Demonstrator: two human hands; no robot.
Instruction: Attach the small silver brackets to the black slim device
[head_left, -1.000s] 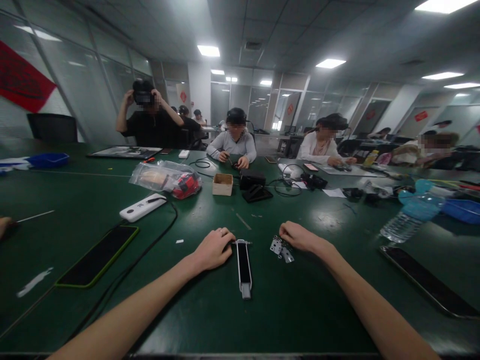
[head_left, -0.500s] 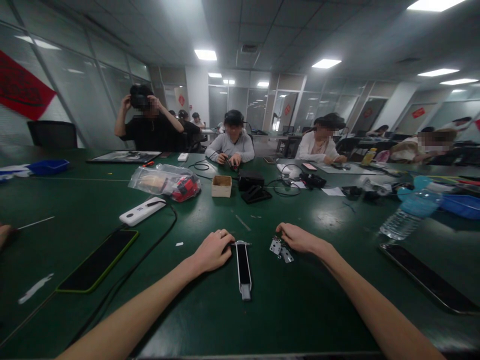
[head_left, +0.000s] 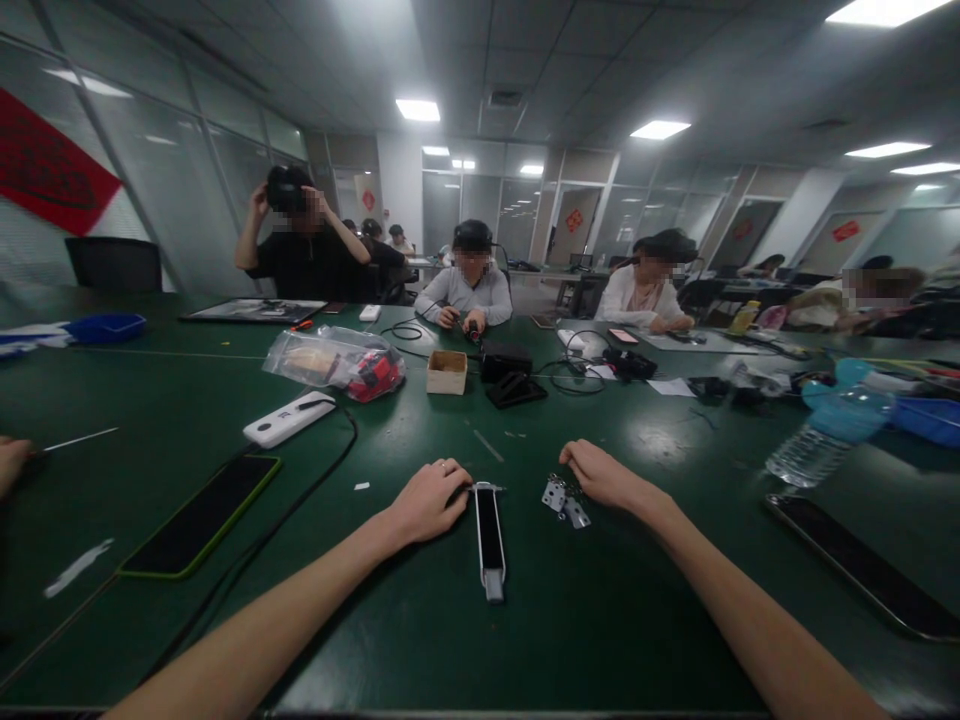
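Note:
My left hand [head_left: 433, 500] rests on the green table with its fingers curled closed, at the top end of a long narrow device with a black face and white frame [head_left: 490, 540]. A thin rod-like piece lies across that end and meets my fingertips; whether they grip it is hard to see. My right hand [head_left: 609, 476] is bent down over a small heap of metal plates with holes [head_left: 566, 502] and tiny bits. Its thumb and fingers are pinched together among the small bits, and what is between them is too small to make out.
To the left lie a green-edged phone [head_left: 202, 515], a white power bank [head_left: 289, 419] with a black cable and a plastic bag [head_left: 330, 362]. Ahead stands a small box [head_left: 446, 373]. On the right are a water bottle [head_left: 821, 435] and another phone [head_left: 859, 565]. Several people sit beyond.
My right hand has shifted slightly right over the metal bits. My left hand and the narrow device keep their places; the whole view has swung a little left.

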